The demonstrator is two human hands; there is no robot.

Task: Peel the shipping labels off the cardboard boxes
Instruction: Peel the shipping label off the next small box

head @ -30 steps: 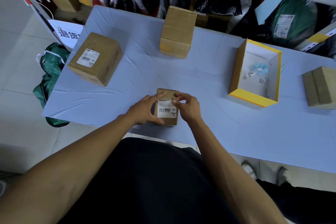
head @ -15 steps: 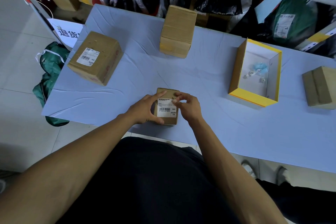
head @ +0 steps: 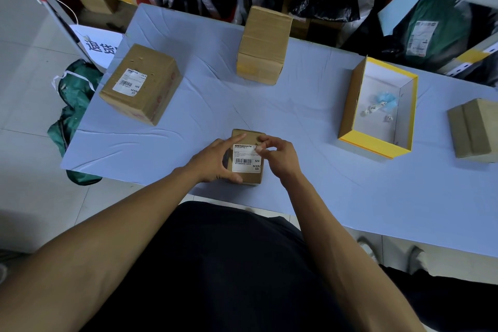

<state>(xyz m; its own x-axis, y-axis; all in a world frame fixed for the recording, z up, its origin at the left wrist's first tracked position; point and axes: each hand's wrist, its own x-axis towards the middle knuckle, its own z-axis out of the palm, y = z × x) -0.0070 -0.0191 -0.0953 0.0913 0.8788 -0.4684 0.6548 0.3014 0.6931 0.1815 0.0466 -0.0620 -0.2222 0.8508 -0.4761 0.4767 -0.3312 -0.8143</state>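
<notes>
Small box point(head: 246, 178) at counter point(head: 296, 116) near edge, label point(head: 245, 158) face up. Left hand point(head: 215, 162) grips box's left side. Right hand point(head: 279, 156) fingers point(head: 260, 150) pinch label's top-right corner; rest of label lies toward left hand, so peel likely goes leftward and down.

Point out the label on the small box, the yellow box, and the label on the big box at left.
small box label point(head: 245, 158), head view, barcode area
yellow box point(head: 374, 147), head view, near rim
big box label point(head: 130, 84), head view, centre
</notes>
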